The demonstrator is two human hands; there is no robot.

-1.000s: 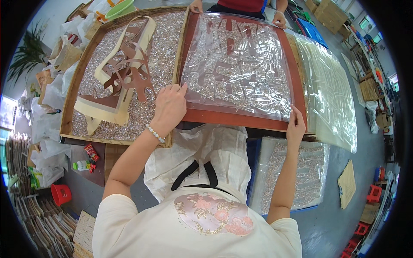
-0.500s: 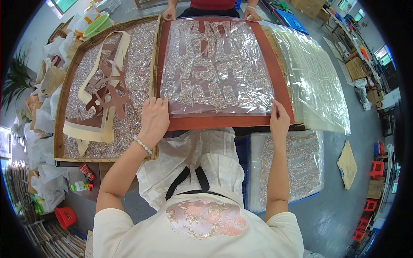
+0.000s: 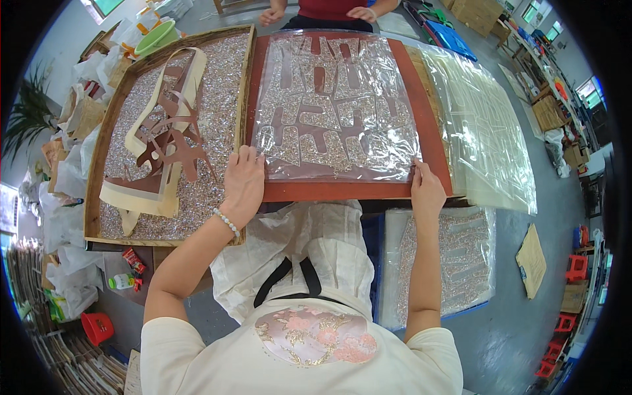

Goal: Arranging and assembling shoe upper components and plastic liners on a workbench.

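A clear plastic film sheet (image 3: 342,172) lies over shapes covered in glittery stones on a reddish-brown board (image 3: 329,192) before me. My left hand (image 3: 245,181) pinches the film's near left corner, beside the wooden tray's edge. At the near right corner, my right hand (image 3: 426,187) grips the film between thumb and fingers. The glittery pieces (image 3: 316,148) have slots and curved cutouts and show through the shiny film. Across the board, a co-worker's two hands (image 3: 271,16) hover off the far edge, apart from the film.
To the left, a wooden-rimmed tray (image 3: 247,79) holds loose glittery stones, with cream and brown cutout scraps (image 3: 174,148) on top. Stacked translucent sheets (image 3: 487,125) lie on the right. Lower right, a film-covered glittery sheet (image 3: 447,263) rests on something blue. A green basin (image 3: 157,38) stands far left.
The co-worker's hands have let go of the far corners and lifted away. My hands still hold the near corners. The view has shifted slightly.
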